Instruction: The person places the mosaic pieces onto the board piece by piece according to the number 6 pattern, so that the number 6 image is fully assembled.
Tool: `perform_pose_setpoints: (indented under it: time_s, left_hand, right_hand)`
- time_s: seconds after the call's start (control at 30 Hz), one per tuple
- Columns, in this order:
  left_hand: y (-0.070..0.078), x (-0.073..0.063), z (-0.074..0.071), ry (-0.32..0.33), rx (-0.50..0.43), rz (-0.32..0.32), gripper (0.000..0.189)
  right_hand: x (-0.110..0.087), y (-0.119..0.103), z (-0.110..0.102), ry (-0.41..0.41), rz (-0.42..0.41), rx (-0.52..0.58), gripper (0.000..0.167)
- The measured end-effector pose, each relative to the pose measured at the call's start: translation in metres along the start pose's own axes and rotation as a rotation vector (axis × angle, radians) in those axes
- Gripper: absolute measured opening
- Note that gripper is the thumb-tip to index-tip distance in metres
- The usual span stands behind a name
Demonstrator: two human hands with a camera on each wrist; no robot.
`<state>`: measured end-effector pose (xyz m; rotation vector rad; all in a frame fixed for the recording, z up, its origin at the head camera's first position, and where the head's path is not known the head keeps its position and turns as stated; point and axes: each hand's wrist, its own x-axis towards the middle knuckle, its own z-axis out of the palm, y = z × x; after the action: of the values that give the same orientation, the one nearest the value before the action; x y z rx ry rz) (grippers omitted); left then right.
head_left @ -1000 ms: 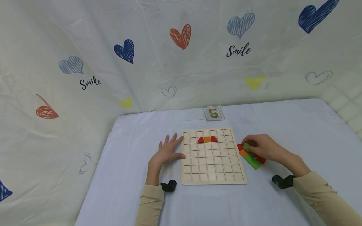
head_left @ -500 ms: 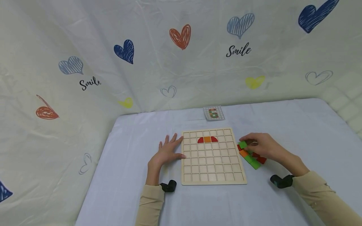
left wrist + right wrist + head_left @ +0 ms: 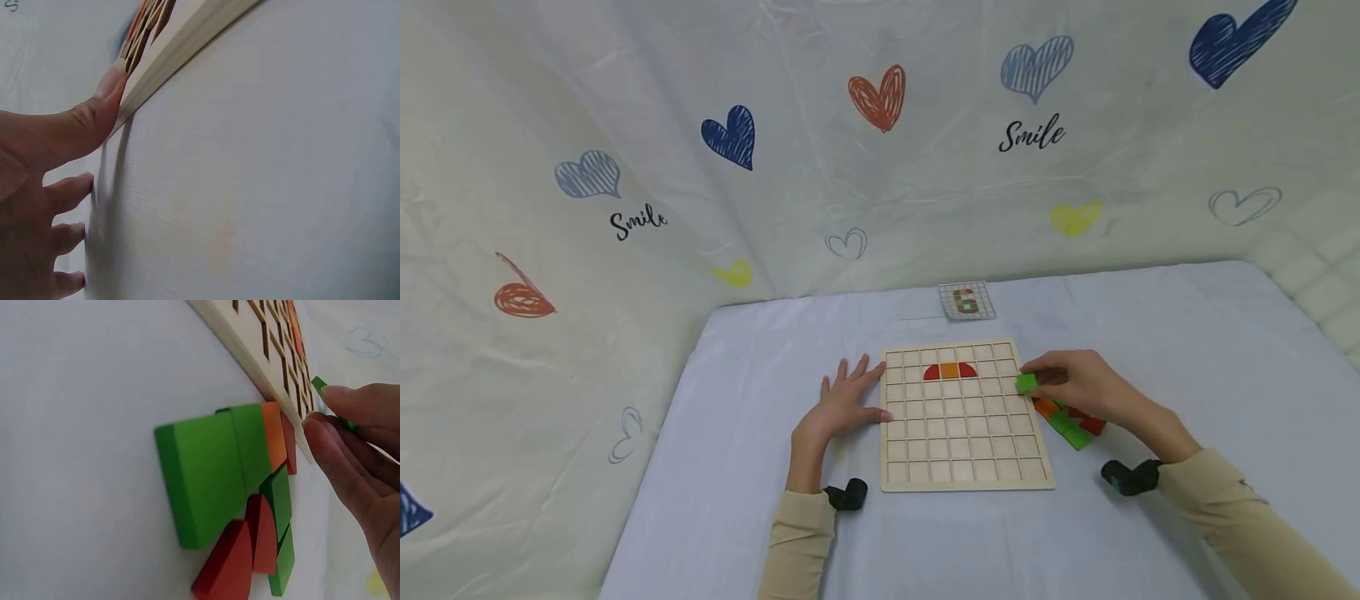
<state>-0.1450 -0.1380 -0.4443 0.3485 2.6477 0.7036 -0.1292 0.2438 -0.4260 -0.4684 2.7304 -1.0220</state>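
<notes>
A wooden grid board (image 3: 966, 425) lies on the white-covered table. Set in its upper cells are an orange square tile (image 3: 950, 370) between two red quarter-round tiles (image 3: 969, 370). My left hand (image 3: 842, 404) rests at the board's left edge, fingers spread; in the left wrist view the thumb (image 3: 94, 122) touches the board's side. Between thumb and fingers, my right hand (image 3: 1086, 383) pinches a green square tile (image 3: 1026, 382) over the board's right edge. Beneath that hand lies a group of green tiles (image 3: 209, 475), red tiles (image 3: 228, 562) and an orange tile (image 3: 273, 434).
Behind the board lies a card (image 3: 967, 300) printed with a grid and a coloured tile pattern. A white curtain (image 3: 790, 150) with hearts and "Smile" lettering hangs at the back and left.
My right hand has lifted the green square tile from the group and carried it left to the board's edge. The left hand has stayed in place.
</notes>
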Motion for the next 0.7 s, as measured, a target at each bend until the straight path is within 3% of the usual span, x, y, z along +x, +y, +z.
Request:
perform_pose_setpoints:
  time_s: [0.7]
  left_hand:
    - [0.000, -0.001, 0.001, -0.001, -0.015, -0.005, 0.089]
  right_hand:
    - [0.020, -0.013, 0.016, 0.005, -0.054, 0.019, 0.030]
